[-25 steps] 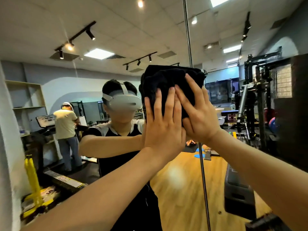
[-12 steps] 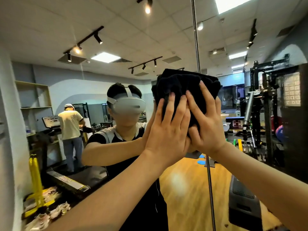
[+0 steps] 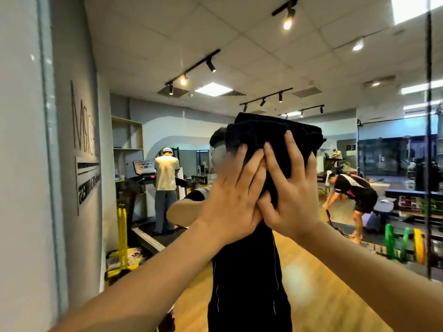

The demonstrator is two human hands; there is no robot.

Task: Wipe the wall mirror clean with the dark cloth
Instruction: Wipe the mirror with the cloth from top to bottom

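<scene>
A dark folded cloth [image 3: 271, 137] is pressed flat against the wall mirror [image 3: 359, 68] at about head height. My left hand [image 3: 232, 200] and my right hand [image 3: 290, 192] lie side by side on the cloth with fingers spread upward, both pushing it onto the glass. The mirror fills most of the view and reflects a gym room. My own reflection, in a dark shirt, is mostly hidden behind my hands and the cloth.
The mirror's left edge meets a grey wall [image 3: 24, 164] with a sign [image 3: 86, 183]. A vertical mirror seam [image 3: 428, 140] runs at the far right. Reflected are a person at a treadmill [image 3: 165, 185], a bending person [image 3: 354, 197], and a yellow rack [image 3: 122, 236].
Both hands and the cloth have slid left across the glass, away from the mirror seam, which now sits at the far right. The mirror's left edge and the grey wall have come into view.
</scene>
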